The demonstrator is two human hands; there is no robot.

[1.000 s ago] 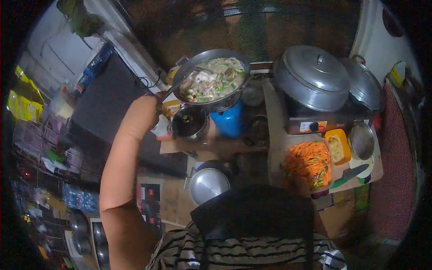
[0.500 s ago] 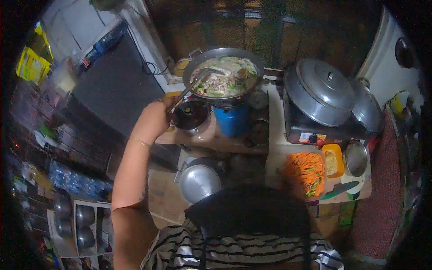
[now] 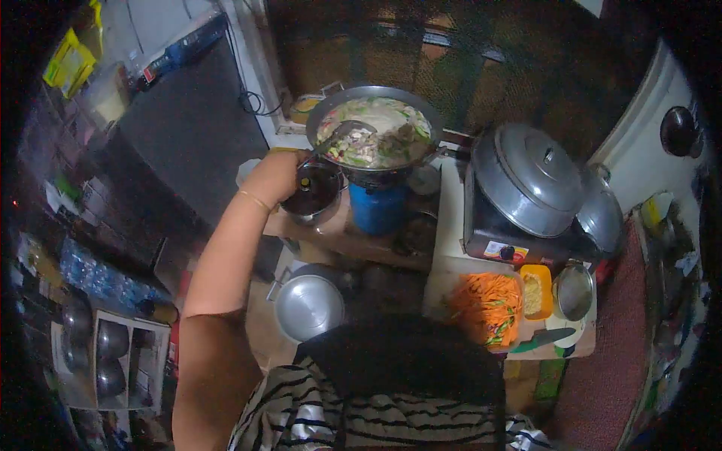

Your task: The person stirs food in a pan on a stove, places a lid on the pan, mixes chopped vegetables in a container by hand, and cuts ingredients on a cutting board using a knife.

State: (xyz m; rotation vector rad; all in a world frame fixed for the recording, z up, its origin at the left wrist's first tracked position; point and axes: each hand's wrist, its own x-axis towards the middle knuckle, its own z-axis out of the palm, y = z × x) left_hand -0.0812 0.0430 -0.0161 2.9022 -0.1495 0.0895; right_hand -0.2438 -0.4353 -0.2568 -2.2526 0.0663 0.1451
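Observation:
My left hand [image 3: 275, 179] is closed around the handle of a long metal ladle [image 3: 328, 141], at the left side of a wide wok [image 3: 433, 126]. The ladle's head dips into the food [image 3: 387, 139], a pale mix with green pieces and small chunks in liquid. Just below my hand sits a pot with a dark glass lid [image 3: 310, 197]. Under the wok is a blue cylinder-shaped base [image 3: 376, 210]. My right hand is out of view.
A large lidded metal pot [image 3: 526, 180] sits on a black stove [image 3: 489, 233] at right. Below it are shredded carrots [image 3: 485, 301] in a container, an orange tub [image 3: 547, 282], a strainer-like round bowl [image 3: 574, 295] and a green knife [image 3: 538, 340]. An aluminium pot [image 3: 308, 307] stands lower left.
My left hand has moved slightly up and right, nearer the wok, and the ladle lies lower, its head deeper in the food. The view has tilted a little.

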